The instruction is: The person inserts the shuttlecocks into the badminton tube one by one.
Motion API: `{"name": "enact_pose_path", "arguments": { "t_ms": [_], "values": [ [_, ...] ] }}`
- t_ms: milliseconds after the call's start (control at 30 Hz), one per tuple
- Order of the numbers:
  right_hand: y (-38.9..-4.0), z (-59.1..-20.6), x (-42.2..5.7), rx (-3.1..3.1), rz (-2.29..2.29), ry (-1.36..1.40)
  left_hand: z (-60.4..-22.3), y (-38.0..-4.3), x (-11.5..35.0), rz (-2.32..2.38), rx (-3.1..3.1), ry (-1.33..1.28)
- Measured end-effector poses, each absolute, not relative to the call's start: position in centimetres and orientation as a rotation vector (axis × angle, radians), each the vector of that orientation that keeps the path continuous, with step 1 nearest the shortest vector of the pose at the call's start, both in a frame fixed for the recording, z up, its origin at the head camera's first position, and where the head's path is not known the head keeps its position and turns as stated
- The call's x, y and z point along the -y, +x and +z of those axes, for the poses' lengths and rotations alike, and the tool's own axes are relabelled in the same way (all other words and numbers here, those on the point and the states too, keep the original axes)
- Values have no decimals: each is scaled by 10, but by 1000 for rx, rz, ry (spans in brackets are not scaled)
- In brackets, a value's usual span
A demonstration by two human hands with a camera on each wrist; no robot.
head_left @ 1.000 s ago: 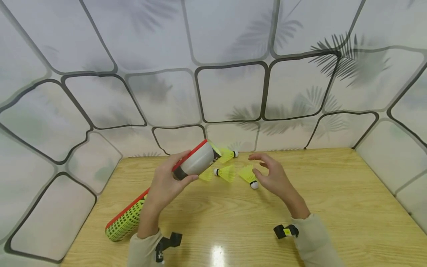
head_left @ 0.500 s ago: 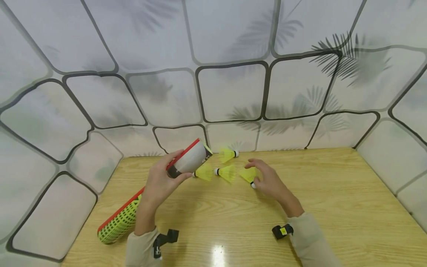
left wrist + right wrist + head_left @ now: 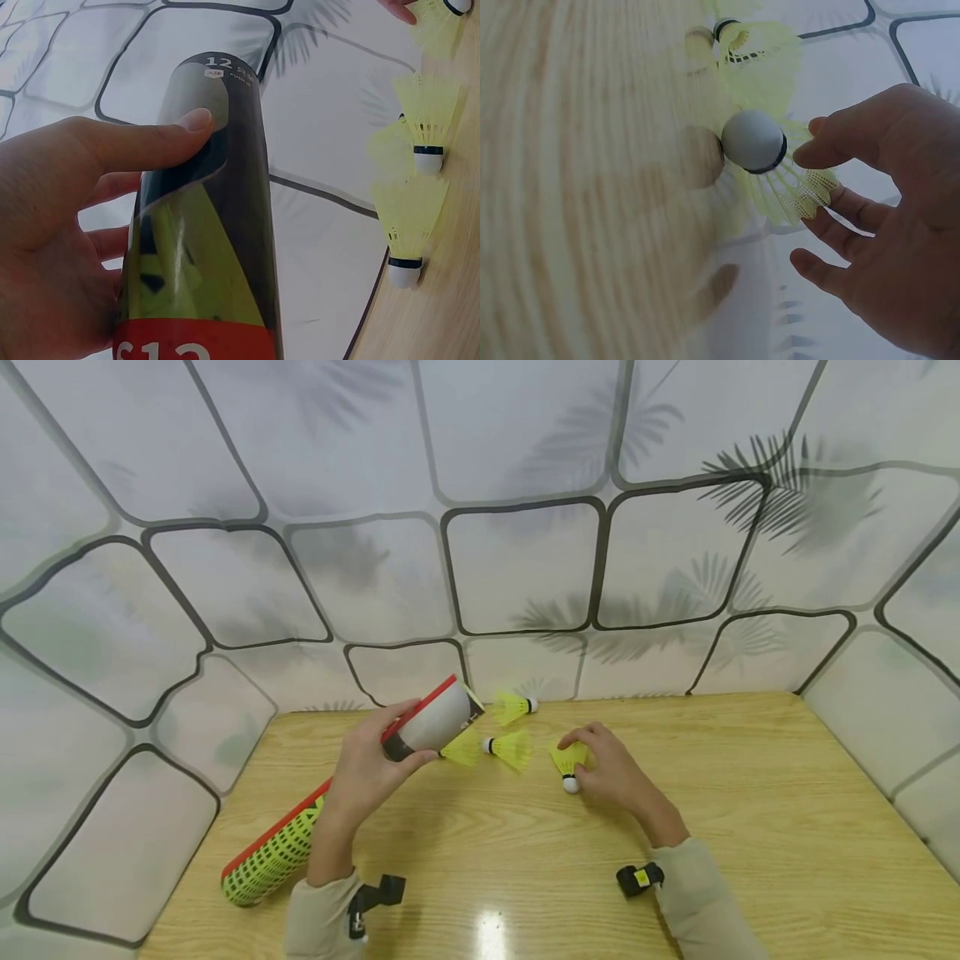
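My left hand (image 3: 367, 770) grips a long shuttlecock tube (image 3: 437, 720) round its upper part. The tube slants up to the right, silver-grey and black near the top, with a red stripe and a yellow-green grid pattern lower down; the left wrist view shows its printed label (image 3: 196, 339). My right hand (image 3: 617, 777) pinches a yellow shuttlecock (image 3: 753, 141) by its skirt, thumb on one side and fingers on the other. The white cork of that shuttlecock points toward me, close to the tabletop. My left hand and forearm hide the tube's middle.
Between the hands lie more yellow shuttlecocks: one at the back (image 3: 513, 707), one in the middle (image 3: 512, 749) and one partly behind the tube (image 3: 461, 749). The wooden table (image 3: 750, 827) ends at a patterned wall covering (image 3: 525, 568) behind and at the sides.
My right hand has lowered onto the shuttlecock and its fingers have closed on the skirt; the shuttlecock has turned and shifted slightly. The tube has moved a little left, then slightly back.
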State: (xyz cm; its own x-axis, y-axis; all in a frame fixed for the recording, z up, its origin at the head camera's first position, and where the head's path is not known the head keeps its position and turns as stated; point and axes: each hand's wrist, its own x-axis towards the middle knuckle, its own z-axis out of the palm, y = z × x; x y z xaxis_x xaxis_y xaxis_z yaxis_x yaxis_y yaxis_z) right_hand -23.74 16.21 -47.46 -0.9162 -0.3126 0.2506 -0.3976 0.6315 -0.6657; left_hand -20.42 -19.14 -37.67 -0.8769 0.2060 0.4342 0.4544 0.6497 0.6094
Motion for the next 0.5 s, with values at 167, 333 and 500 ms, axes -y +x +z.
{"name": "enact_pose_path", "arguments": {
  "t_ms": [167, 333, 500],
  "values": [
    [-239, -474, -168, 2715, 1182, 656, -375, -203, 188, -1082, 2563, -532],
    [-241, -475, -172, 2704, 1235, 710, -371, -199, 184, -1105, 2550, -562],
    [-239, -471, -175, 2740, 1252, 677, -369, -196, 180, -1129, 2534, -596]
  ]
}}
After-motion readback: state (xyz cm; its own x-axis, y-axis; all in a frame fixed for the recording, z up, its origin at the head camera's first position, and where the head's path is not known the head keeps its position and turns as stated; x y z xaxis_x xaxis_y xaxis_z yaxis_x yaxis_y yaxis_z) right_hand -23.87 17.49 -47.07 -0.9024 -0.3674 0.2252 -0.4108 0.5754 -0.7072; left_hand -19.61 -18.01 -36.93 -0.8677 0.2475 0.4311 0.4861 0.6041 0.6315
